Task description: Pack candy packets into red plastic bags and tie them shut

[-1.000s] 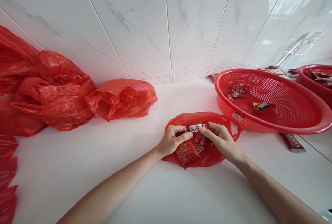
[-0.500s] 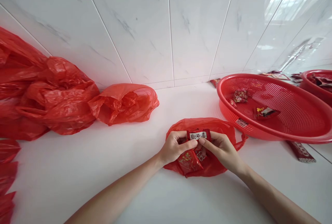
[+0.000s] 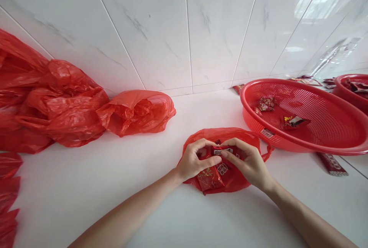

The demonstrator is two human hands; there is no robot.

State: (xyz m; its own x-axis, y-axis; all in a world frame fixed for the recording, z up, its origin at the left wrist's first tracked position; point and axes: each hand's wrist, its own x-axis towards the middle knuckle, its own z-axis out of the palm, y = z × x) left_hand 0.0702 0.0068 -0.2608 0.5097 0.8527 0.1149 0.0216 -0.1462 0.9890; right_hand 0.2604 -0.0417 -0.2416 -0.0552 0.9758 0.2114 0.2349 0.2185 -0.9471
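My left hand (image 3: 198,160) and my right hand (image 3: 244,161) meet above an open red plastic bag (image 3: 241,184) on the white surface. Between their fingertips they pinch a small dark red packet (image 3: 222,151) with a white label, its face tilted and partly covered by my fingers. Inside the bag, under my hands, lie a red packet with gold print (image 3: 209,179) and another wrapped piece with a pale printed mark (image 3: 222,169).
A red perforated basket (image 3: 310,148) holding a few packets stands at the right, with a dark red packet (image 3: 333,165) by its base. Behind it is a second red basket (image 3: 353,96). Crumpled red bags (image 3: 63,106) lie at the left, one (image 3: 138,112) nearer the centre.
The small packet between my fingers has tipped, so its label looks narrower. My fingers have curled further over it. The whole view has shifted slightly.
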